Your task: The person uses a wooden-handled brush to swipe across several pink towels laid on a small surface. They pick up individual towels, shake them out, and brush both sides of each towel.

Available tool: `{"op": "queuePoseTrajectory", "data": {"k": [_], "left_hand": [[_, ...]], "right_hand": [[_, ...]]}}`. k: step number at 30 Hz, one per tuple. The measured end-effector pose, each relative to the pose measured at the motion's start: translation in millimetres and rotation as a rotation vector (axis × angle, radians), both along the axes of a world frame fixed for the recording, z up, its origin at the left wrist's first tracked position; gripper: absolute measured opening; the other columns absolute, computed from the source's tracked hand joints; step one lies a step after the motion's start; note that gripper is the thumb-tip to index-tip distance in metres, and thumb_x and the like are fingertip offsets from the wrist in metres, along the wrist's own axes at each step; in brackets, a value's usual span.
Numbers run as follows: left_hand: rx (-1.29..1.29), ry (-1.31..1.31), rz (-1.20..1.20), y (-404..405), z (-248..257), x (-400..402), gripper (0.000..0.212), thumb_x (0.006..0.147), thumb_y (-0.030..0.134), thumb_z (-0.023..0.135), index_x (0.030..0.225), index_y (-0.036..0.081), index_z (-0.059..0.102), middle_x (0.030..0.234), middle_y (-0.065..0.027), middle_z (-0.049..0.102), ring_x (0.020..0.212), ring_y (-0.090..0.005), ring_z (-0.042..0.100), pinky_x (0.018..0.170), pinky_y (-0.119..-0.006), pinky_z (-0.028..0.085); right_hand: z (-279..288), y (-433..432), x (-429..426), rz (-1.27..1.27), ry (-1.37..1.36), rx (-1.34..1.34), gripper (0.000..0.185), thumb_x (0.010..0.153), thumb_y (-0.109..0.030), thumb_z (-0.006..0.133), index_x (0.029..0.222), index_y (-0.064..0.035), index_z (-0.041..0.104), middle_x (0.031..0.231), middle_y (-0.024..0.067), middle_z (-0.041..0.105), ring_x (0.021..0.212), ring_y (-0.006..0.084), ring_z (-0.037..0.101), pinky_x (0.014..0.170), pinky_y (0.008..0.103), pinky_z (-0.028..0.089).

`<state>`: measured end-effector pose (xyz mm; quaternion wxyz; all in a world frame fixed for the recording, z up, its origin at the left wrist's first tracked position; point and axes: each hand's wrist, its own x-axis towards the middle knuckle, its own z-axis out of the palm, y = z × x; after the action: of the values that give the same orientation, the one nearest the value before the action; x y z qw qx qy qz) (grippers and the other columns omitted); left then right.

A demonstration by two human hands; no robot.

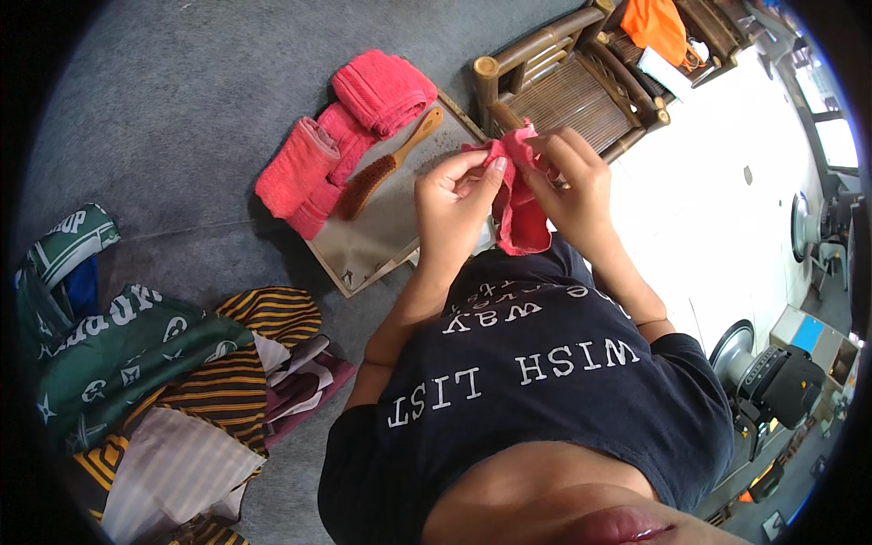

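Observation:
A small pinkish-red cloth [521, 218] hangs crumpled between my hands, its lower part falling in front of my dark shirt. My left hand [455, 197] pinches its upper left part between thumb and fingers. My right hand [573, 180] grips the upper right part, close beside my left. To the left of my hands, a brush with a wooden handle and brown bristles [383, 170] lies on a light, worn board [381, 235]. Along the board's far left side lie rolled pinkish-red towels, one upper roll [381, 88] and one lower roll [298, 167], with more red towelling between them.
Grey carpet-like fabric [204, 102] spreads at left, with a heap of green printed [150, 354] and black-and-yellow striped cloth [225, 395] on it. A bamboo chair [572, 88] stands beyond my hands; an orange bag [654, 30] lies behind it. Fans [749, 368] stand at right.

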<state>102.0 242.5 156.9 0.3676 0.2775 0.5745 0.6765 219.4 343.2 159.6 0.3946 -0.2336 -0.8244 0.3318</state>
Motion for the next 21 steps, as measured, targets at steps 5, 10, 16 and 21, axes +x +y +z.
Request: {"op": "queuePoseTrajectory", "data": {"k": [5, 10, 16, 21], "left_hand": [[0.049, -0.01, 0.042, 10, 1, -2, 0.018, 0.089, 0.002, 0.06, 0.103, -0.009, 0.062, 0.091, -0.0064, 0.066, 0.079, -0.0054, 0.059, 0.07, -0.019, 0.048], [0.06, -0.041, 0.058, 14, 1, -3, 0.019, 0.09, 0.002, 0.058, 0.105, -0.009, 0.061, 0.093, -0.007, 0.065, 0.08, -0.0068, 0.06, 0.072, -0.02, 0.049], [0.02, 0.047, 0.023, 13, 4, -7, 0.018, 0.088, -0.001, 0.056, 0.103, -0.011, 0.06, 0.091, -0.0072, 0.065, 0.08, -0.0069, 0.061, 0.07, -0.02, 0.049], [0.008, 0.028, 0.048, 22, 7, -3, 0.017, 0.09, 0.002, 0.055, 0.103, -0.009, 0.06, 0.092, -0.0077, 0.065, 0.082, -0.0096, 0.062, 0.074, -0.022, 0.051]], "right_hand": [[2, -1, -6, 0.14, -0.046, 0.231, 0.028, 0.073, 0.002, 0.062, 0.1, 0.0022, 0.056, 0.095, 0.014, 0.056, 0.084, 0.0315, 0.06, 0.07, 0.037, 0.051], [-4, 4, -7, 0.196, -0.102, 0.187, 0.027, 0.075, 0.001, 0.06, 0.102, 0.0029, 0.055, 0.096, 0.0162, 0.057, 0.087, 0.0325, 0.06, 0.074, 0.0376, 0.051], [2, 18, -1, 0.186, -0.155, 0.23, 0.033, 0.07, -0.002, 0.063, 0.103, 0.0005, 0.058, 0.088, 0.0128, 0.058, 0.078, 0.0291, 0.06, 0.069, 0.0351, 0.05], [-1, 16, -8, 0.087, -0.149, 0.386, 0.043, 0.068, -0.003, 0.064, 0.111, 0.0021, 0.06, 0.082, 0.0087, 0.056, 0.07, 0.0231, 0.057, 0.064, 0.034, 0.049]]}}
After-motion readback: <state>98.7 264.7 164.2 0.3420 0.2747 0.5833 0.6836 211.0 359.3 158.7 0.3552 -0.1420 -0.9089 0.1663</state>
